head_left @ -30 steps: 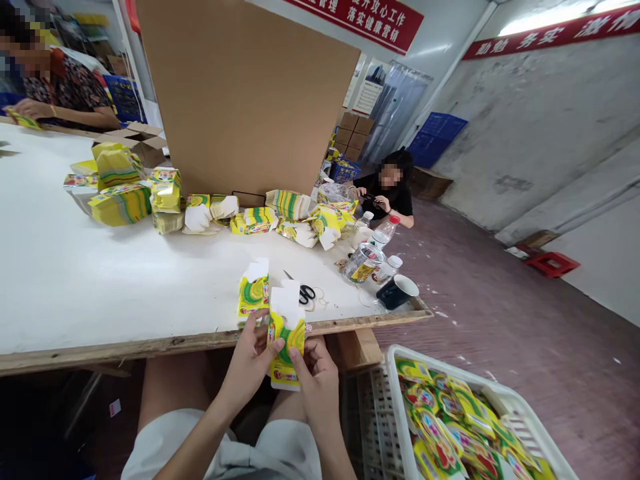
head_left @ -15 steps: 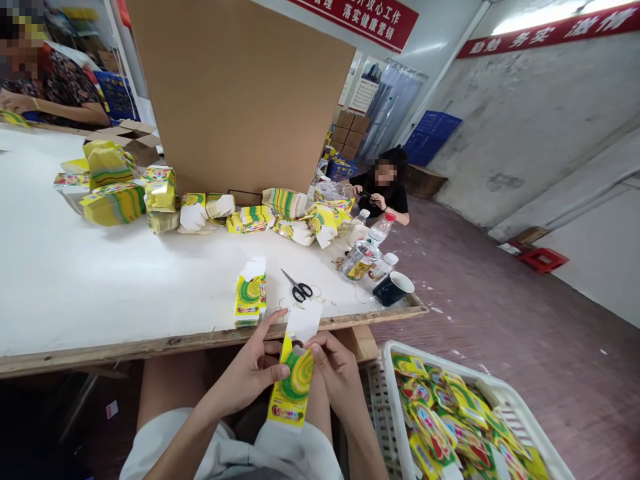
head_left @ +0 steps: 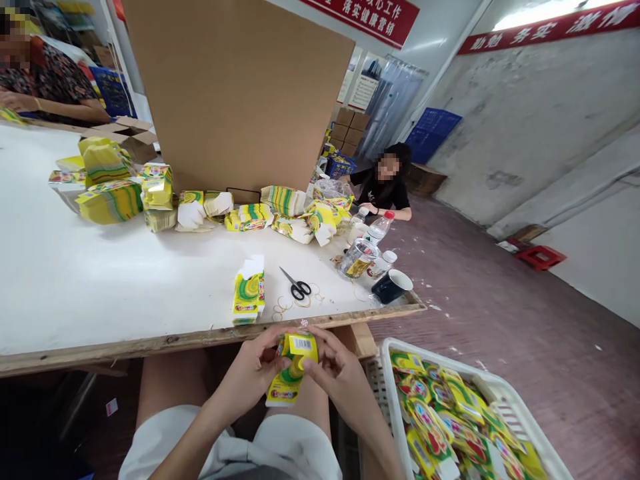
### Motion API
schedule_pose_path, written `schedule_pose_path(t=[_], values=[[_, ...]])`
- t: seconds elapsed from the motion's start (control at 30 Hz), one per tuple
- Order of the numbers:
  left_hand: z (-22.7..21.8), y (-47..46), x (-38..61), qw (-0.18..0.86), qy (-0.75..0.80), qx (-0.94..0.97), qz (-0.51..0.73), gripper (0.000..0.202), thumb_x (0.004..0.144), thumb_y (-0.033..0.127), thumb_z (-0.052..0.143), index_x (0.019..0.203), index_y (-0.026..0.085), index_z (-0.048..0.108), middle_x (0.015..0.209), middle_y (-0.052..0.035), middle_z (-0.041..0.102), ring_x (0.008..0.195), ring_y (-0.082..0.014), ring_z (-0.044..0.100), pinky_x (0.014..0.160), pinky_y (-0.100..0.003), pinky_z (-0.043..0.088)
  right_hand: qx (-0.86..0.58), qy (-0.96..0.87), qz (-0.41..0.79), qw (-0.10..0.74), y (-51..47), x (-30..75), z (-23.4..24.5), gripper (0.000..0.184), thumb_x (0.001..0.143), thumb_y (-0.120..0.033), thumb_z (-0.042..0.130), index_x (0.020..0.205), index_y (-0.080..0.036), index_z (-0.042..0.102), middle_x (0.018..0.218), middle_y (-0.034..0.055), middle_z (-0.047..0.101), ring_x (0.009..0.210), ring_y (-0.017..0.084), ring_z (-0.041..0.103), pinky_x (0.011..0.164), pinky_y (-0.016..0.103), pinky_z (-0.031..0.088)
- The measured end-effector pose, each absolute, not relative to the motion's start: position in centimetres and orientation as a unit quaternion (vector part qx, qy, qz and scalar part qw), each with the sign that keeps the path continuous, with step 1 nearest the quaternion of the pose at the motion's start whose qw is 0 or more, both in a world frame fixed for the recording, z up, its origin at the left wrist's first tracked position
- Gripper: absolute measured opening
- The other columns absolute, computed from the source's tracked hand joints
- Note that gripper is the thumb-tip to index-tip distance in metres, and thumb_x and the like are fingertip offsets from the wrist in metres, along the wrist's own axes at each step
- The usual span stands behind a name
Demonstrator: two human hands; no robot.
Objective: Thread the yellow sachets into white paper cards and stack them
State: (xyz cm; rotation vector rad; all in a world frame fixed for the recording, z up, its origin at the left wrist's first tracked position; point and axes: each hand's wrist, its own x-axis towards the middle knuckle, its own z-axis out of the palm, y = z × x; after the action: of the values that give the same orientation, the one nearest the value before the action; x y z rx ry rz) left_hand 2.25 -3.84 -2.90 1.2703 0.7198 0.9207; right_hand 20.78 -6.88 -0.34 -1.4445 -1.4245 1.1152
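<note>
A small yellow and green printed carton (head_left: 287, 387) is held above my lap, just in front of the table edge. My left hand (head_left: 255, 367) grips its left side, thumb on the front. My right hand (head_left: 335, 363) grips the right side, its thumb pressing near the folded-over top flap, which shows a barcode. Behind it on the table stands a stack of similar flat cartons (head_left: 249, 290), white flaps up. Black-handled scissors (head_left: 299, 289) lie to the right of that stack, with thin rubber bands (head_left: 283, 308) beside them.
A white plastic basket (head_left: 387, 400) at my right holds many yellow cartons. Bundles of flat cartons (head_left: 113, 200) line the table before a tall cardboard sheet (head_left: 240, 93). A dark mug (head_left: 390, 288) and several bottles (head_left: 381, 227) stand at the right corner. Two people sit beyond.
The carton's white top flap stood up before; now it is folded down toward me, showing the barcode. Both hands have closed in around the carton's top. The seated person at right has lowered their hands.
</note>
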Motion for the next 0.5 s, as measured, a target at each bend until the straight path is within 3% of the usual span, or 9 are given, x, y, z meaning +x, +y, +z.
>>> schedule_pose_path(t=[0.1,0.2,0.3,0.33,0.43,0.5], values=[[-2.6,-3.9,2.1,0.649,0.304,0.575,0.395,0.044,0.087,0.015,0.060,0.130,0.024,0.060,0.133,-0.0092,0.063,0.114,-0.0243,0.062,0.093,-0.032,0.050,-0.574,-0.570,0.426,0.405,-6.9,20.1,-0.7,0.039,0.081,-0.029,0.067,0.119,-0.021,0.062,0.080,0.0012,0.069,0.066,0.016,0.061,0.059,0.024,0.047],[-2.3,-3.8,1.9,0.673,0.285,0.562,0.386,0.045,0.087,0.017,0.061,0.132,0.023,0.057,0.131,-0.0106,0.065,0.115,-0.0252,0.062,0.096,-0.035,0.049,-0.613,-0.575,0.366,0.400,-6.8,19.8,-1.1,0.030,0.080,-0.027,0.066,0.110,-0.021,0.065,0.063,-0.0027,0.065,0.057,0.015,0.059,0.055,0.024,0.045],[-2.1,-3.7,1.8,0.694,0.286,0.526,0.400,0.045,0.085,0.020,0.066,0.128,0.022,0.058,0.122,-0.0105,0.069,0.109,-0.0259,0.065,0.091,-0.035,0.051,-0.627,-0.591,0.341,0.376,-6.7,19.9,-1.5,0.040,0.079,-0.028,0.070,0.118,-0.021,0.066,0.046,-0.0089,0.052,0.044,0.014,0.050,0.048,0.023,0.040],[-2.2,-3.7,1.8,0.699,0.288,0.516,0.403,0.044,0.083,0.020,0.067,0.126,0.021,0.059,0.119,-0.0102,0.071,0.107,-0.0261,0.066,0.089,-0.035,0.052,-0.619,-0.594,0.348,0.377,-6.7,19.9,-1.6,0.043,0.079,-0.030,0.070,0.121,-0.022,0.065,0.047,-0.0081,0.054,0.044,0.014,0.051,0.047,0.024,0.042],[-2.4,-3.9,2.1,0.712,0.290,0.499,0.400,0.046,0.081,0.021,0.070,0.126,0.021,0.060,0.113,-0.0098,0.073,0.100,-0.0257,0.068,0.081,-0.032,0.053,-0.588,-0.585,0.358,0.428,-6.7,19.9,-1.9,0.038,0.086,-0.037,0.065,0.121,-0.023,0.068,0.083,0.0045,0.075,0.073,0.022,0.069,0.066,0.030,0.055],[-2.6,-4.2,2.7,0.709,0.297,0.502,0.396,0.049,0.080,0.021,0.071,0.128,0.021,0.059,0.112,-0.0102,0.073,0.096,-0.0256,0.069,0.078,-0.032,0.054,-0.575,-0.567,0.354,0.472,-6.9,19.6,-2.0,0.032,0.088,-0.038,0.062,0.116,-0.024,0.071,0.112,0.0095,0.073,0.100,0.026,0.068,0.085,0.035,0.055]])
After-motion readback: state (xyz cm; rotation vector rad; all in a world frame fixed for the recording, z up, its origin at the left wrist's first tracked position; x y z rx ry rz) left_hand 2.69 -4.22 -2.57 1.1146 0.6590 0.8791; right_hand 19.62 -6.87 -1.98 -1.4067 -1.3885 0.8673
